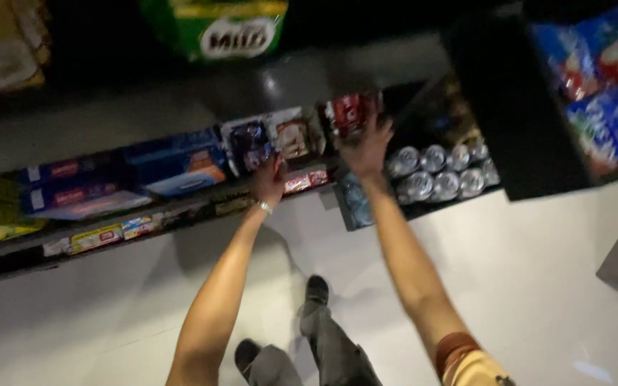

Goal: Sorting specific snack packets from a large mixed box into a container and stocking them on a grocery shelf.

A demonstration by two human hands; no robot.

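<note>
A red packet sits just above the centre of the frame, at the front of a low shop shelf seen from overhead. The right hand reaches up to it, fingers spread wide and curled against the packet's lower edge; motion blur hides whether they truly grip it. Just left, near the middle of the frame, the left hand reaches to the shelf edge below a purple packet and a white packet with a brown picture. Its fingers are bent toward the purple packet, but blur makes it impossible to say if they hold anything. A pale band circles the left wrist.

Both bare arms stretch from the bottom of the frame up toward the shelf. The right upper arm ends in a yellow sleeve with a brown cuff at lower right.

Right of the red packet, two rows of silver can tops stand packed together in a dark bin. Left of the hands, blue boxes lie along the shelf, with small price labels on its front strip. A green package fills the top centre, and blue and red bags sit in a dark rack at upper right.

Below the arms, grey trousers and dark shoes stand on a pale, glossy floor.
</note>
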